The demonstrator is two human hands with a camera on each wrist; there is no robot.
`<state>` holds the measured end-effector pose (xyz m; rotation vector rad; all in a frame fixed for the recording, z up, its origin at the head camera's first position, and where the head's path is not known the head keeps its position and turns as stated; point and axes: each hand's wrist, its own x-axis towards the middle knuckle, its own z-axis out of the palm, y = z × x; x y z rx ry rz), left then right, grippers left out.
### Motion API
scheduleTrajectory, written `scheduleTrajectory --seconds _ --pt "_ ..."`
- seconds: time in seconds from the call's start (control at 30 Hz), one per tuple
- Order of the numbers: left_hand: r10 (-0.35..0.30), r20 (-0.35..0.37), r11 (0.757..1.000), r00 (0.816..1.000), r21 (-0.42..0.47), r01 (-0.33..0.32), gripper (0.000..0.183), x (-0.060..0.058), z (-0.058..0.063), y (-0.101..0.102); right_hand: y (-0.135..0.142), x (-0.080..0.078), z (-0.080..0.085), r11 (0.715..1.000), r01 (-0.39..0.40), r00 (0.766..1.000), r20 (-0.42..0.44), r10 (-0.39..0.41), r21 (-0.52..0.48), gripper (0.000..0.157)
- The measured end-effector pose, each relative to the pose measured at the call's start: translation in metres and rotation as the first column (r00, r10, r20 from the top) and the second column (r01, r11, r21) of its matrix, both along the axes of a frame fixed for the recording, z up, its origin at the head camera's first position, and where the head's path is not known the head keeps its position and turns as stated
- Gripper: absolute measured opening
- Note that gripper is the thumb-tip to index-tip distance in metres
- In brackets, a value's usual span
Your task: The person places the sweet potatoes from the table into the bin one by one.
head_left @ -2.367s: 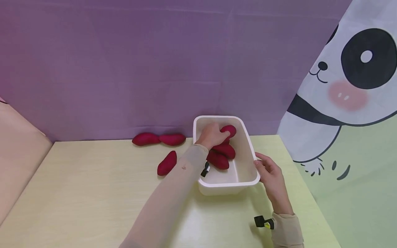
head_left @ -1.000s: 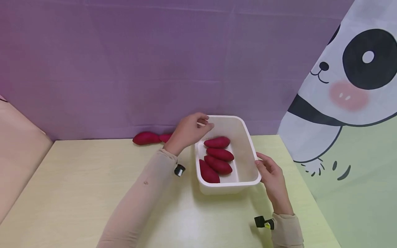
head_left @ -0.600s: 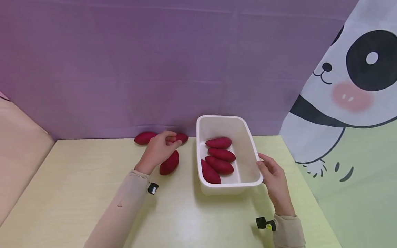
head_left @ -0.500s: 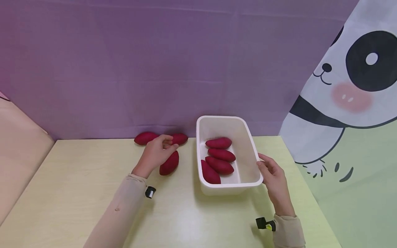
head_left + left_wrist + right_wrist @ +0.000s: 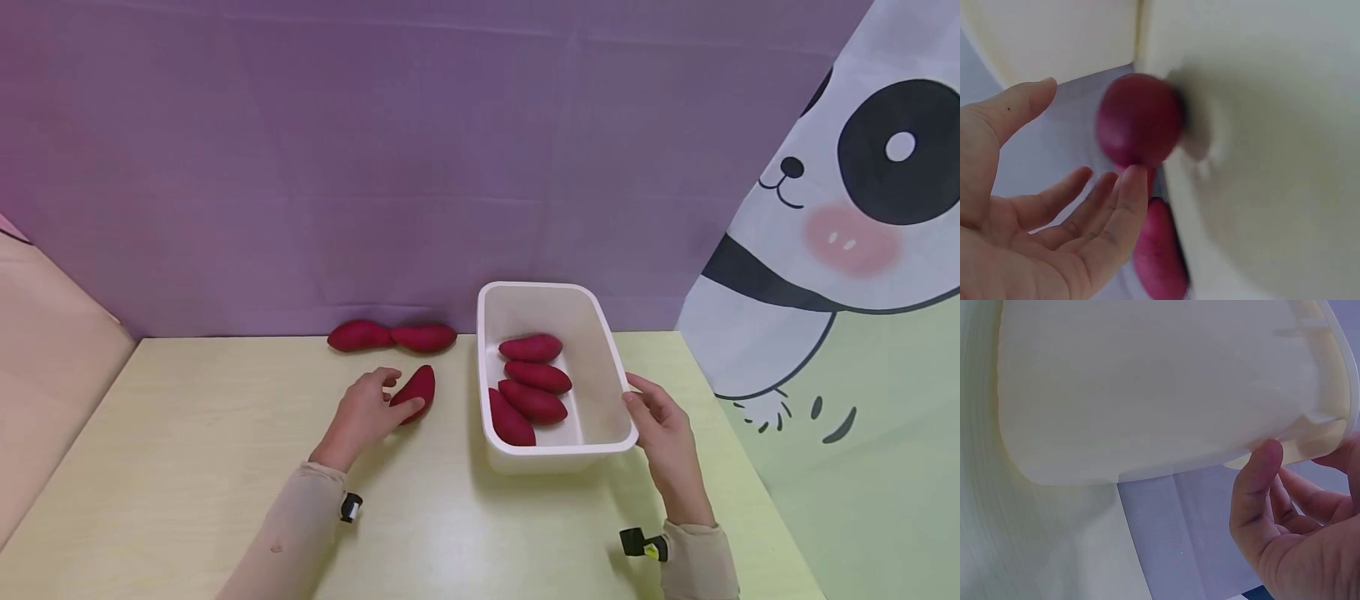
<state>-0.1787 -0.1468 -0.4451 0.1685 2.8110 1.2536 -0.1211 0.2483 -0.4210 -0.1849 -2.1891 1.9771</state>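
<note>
My left hand (image 5: pixel 363 418) is at a single red sweet potato (image 5: pixel 420 387) lying on the table, left of a white plastic bin (image 5: pixel 600 400). In the left wrist view the sweet potato (image 5: pixel 1138 122) points end-on to the camera. The fingertips (image 5: pixel 1132 178) reach its side, while the thumb (image 5: pixel 1025 106) stands apart from it. My right hand (image 5: pixel 669 442) holds the bin's right rim, thumb on top. From the right wrist camera, a finger (image 5: pixel 1263 462) is seen pressed under the rim (image 5: pixel 1350 381). Several sweet potatoes (image 5: pixel 538 377) lie in the bin in a rough column.
Two more sweet potatoes, one at left (image 5: pixel 360 335) and one at right (image 5: pixel 424 337), lie end to end along the table's back edge. A purple cloth backdrop (image 5: pixel 360 167) rises behind the pale wooden table (image 5: pixel 187 467). A panda-printed sheet (image 5: pixel 847 233) hangs at the right.
My left hand let go of a sweet potato in the bin, came out leftward over the back pair, then down to the single one. My right hand has stayed on the rim.
</note>
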Motion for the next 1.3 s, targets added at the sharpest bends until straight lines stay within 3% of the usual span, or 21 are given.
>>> scheduleTrajectory --seconds 0.2,0.4,1.3 --pt "0.034 0.042 0.999 0.999 0.009 -0.034 0.067 0.007 -0.017 0.0 0.0 0.001 0.0 1.0 0.002 1.0 0.005 -0.002 0.003 0.039" --pt "0.071 0.054 0.997 0.996 0.036 -0.073 0.062 0.009 -0.026 -0.001 0.0 0.001 -0.001 1.0 0.001 1.0 0.004 -0.001 0.002 0.039" --pt "0.146 0.084 0.98 0.986 0.121 -0.155 0.058 0.008 -0.029 -0.004 0.0 0.001 0.002 1.0 -0.004 1.0 0.011 0.004 0.014 0.038"
